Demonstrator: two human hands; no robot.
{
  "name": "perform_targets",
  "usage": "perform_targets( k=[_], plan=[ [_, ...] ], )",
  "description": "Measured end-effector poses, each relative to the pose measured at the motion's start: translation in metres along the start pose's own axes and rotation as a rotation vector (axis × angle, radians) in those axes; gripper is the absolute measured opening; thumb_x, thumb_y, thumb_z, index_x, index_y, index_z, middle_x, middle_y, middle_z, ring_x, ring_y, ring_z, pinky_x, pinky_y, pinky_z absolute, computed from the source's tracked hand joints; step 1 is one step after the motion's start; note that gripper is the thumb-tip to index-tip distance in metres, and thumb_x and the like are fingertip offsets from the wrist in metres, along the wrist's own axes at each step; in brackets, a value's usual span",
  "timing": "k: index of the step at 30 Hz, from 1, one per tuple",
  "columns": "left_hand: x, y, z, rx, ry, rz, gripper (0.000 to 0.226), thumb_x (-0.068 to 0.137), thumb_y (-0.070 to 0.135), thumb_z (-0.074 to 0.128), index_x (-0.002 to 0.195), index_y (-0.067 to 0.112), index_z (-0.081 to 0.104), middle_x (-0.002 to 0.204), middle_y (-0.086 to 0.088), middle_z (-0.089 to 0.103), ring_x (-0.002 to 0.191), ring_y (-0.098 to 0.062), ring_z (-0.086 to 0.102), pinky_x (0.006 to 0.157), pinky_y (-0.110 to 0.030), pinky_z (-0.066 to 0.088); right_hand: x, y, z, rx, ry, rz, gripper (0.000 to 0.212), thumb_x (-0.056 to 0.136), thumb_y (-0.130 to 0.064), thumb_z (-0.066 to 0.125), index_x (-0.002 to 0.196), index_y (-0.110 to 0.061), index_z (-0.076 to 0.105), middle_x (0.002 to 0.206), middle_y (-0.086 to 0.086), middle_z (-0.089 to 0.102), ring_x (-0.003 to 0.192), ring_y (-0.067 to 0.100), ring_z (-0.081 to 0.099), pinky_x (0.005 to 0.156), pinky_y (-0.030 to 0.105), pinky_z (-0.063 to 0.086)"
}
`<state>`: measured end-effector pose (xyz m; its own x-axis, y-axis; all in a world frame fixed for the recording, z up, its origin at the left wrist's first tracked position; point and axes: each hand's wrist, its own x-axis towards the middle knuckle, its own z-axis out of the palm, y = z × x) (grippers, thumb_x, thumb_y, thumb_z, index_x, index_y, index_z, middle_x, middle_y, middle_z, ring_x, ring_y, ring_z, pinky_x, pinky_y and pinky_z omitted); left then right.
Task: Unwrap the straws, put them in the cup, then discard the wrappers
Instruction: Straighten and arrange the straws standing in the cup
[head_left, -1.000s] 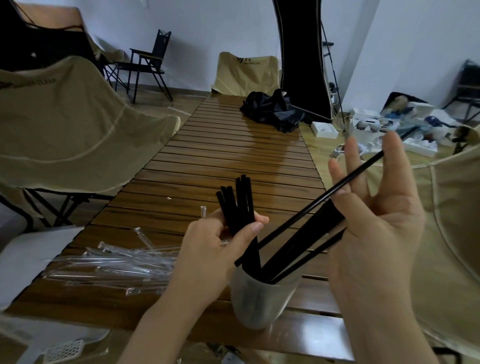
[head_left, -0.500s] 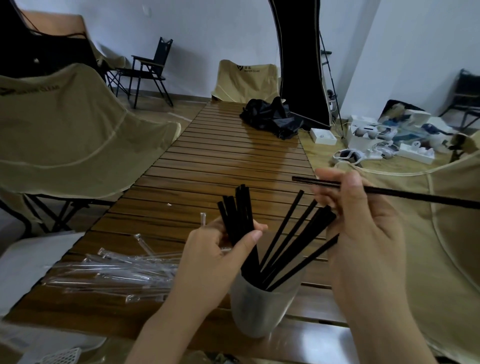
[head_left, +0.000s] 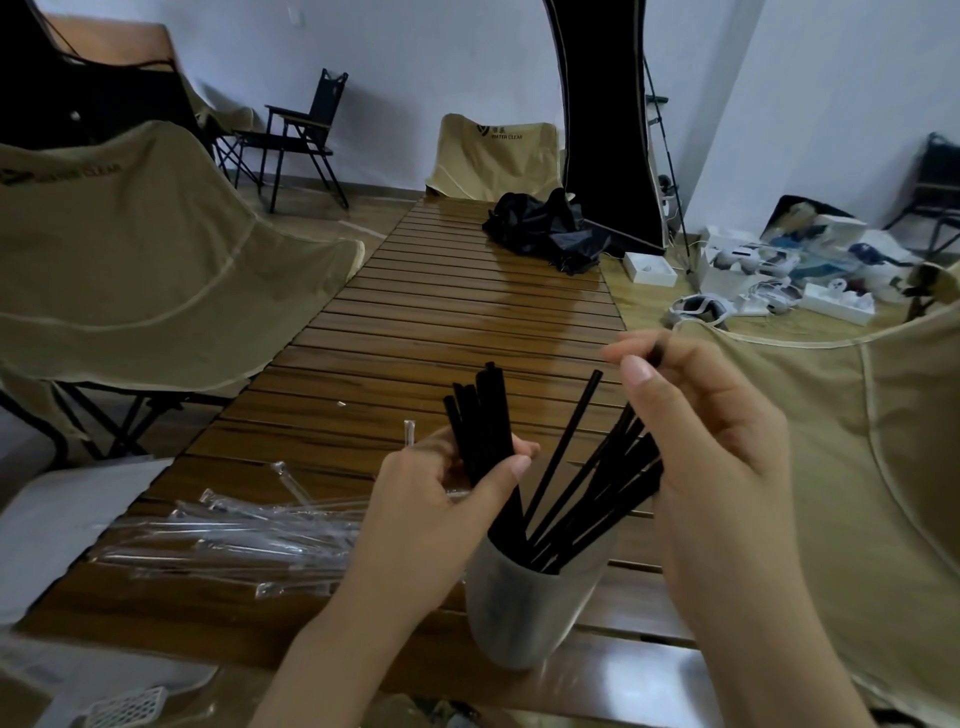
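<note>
Above the cup, near the front edge of the slatted wooden table, the left hand is gripping a bundle of black straws between curled fingers and thumb, probably to keep them upright and together. The right hand is pinching the top end of one black straw with its fingertips, most likely to guide it down into the cup, where other straws are leaning to the right. The empty clear wrappers are lying at the table's left edge, not yet discarded. Toward the far end, where a black bag is lying, the table is giving free room.
</note>
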<state>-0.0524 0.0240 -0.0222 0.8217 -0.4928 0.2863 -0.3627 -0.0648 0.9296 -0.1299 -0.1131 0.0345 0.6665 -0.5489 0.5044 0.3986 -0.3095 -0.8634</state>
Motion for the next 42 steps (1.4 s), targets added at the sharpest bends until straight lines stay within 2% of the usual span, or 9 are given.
perform_targets(
  k=[2,5,8,12,16,20,28,36,42],
  plan=[
    [0.0,0.001,0.0,0.011,0.005,0.002,0.012,0.085,0.028,0.067,0.094,0.033,0.072,0.098,0.017,0.072,0.103,0.0,0.063,0.087,-0.025,0.054,-0.001,-0.001,-0.001,0.031,0.013,0.002,0.007,0.083,-0.021,0.06,0.085,-0.024,0.067,0.091,-0.005,0.065,0.078,0.009,0.056,0.068,0.025,0.044],
    [-0.001,0.001,0.0,0.015,0.006,0.004,0.012,0.085,0.028,0.066,0.095,0.031,0.072,0.099,0.016,0.072,0.102,-0.001,0.064,0.086,-0.025,0.055,-0.001,0.0,-0.001,0.049,0.031,-0.014,0.005,0.082,-0.023,0.064,0.086,-0.024,0.064,0.101,-0.004,0.067,0.088,0.01,0.06,0.076,0.028,0.047],
    [-0.001,0.002,-0.001,-0.005,-0.002,-0.012,0.016,0.084,0.032,0.064,0.098,0.029,0.072,0.101,0.015,0.072,0.103,0.0,0.064,0.088,-0.027,0.055,-0.003,0.003,0.001,-0.017,0.067,-0.017,0.036,0.075,-0.038,0.072,0.106,-0.025,0.059,0.113,-0.006,0.062,0.109,0.013,0.058,0.092,0.044,0.048],
    [-0.002,0.004,0.0,-0.026,-0.03,-0.03,0.032,0.079,0.046,0.06,0.103,0.028,0.072,0.101,0.016,0.072,0.102,0.0,0.065,0.088,-0.029,0.055,-0.007,0.01,0.004,-0.026,-0.011,0.077,0.072,0.063,-0.042,0.081,0.125,-0.025,0.048,0.119,-0.007,0.063,0.113,0.009,0.058,0.095,0.04,0.047],
    [-0.002,0.006,0.0,-0.048,-0.02,-0.035,0.03,0.073,0.053,0.06,0.096,0.035,0.071,0.093,0.016,0.073,0.095,-0.001,0.068,0.079,-0.025,0.056,-0.009,0.014,0.006,0.093,-0.154,0.157,0.051,0.068,-0.011,0.078,0.115,-0.017,0.059,0.098,0.002,0.072,0.095,0.015,0.069,0.08,0.032,0.056],
    [-0.002,0.01,0.0,-0.087,-0.017,-0.051,0.035,0.064,0.056,0.062,0.09,0.034,0.071,0.086,0.014,0.075,0.088,-0.001,0.07,0.073,-0.018,0.055,-0.007,0.017,0.006,0.084,-0.259,0.17,0.035,0.068,-0.012,0.077,0.102,-0.017,0.067,0.079,0.002,0.071,0.076,0.015,0.07,0.073,0.026,0.056],
    [-0.001,0.013,0.001,-0.081,-0.027,-0.071,0.036,0.069,0.045,0.067,0.095,0.023,0.075,0.086,0.009,0.076,0.086,-0.002,0.07,0.073,-0.017,0.055,-0.007,0.023,0.009,0.059,-0.314,0.155,0.016,0.069,-0.014,0.075,0.071,-0.028,0.069,0.074,-0.006,0.071,0.076,0.007,0.069,0.063,0.021,0.053],
    [-0.002,0.015,0.002,-0.064,-0.015,-0.089,0.033,0.066,0.048,0.07,0.093,0.028,0.075,0.088,0.012,0.075,0.09,-0.002,0.069,0.082,-0.028,0.055,-0.007,0.024,0.005,0.073,-0.277,0.179,0.007,0.079,-0.016,0.072,0.077,-0.022,0.071,0.077,0.0,0.071,0.079,0.013,0.07,0.067,0.025,0.053],
    [-0.001,0.017,0.005,-0.036,0.022,-0.15,0.036,0.05,0.063,0.064,0.075,0.038,0.069,0.076,0.018,0.073,0.078,0.004,0.068,0.067,-0.013,0.053,-0.006,0.022,0.006,0.061,-0.326,0.138,0.027,0.074,-0.017,0.079,0.097,-0.02,0.066,0.062,0.001,0.064,0.066,0.016,0.066,0.071,0.03,0.053]
  ],
)
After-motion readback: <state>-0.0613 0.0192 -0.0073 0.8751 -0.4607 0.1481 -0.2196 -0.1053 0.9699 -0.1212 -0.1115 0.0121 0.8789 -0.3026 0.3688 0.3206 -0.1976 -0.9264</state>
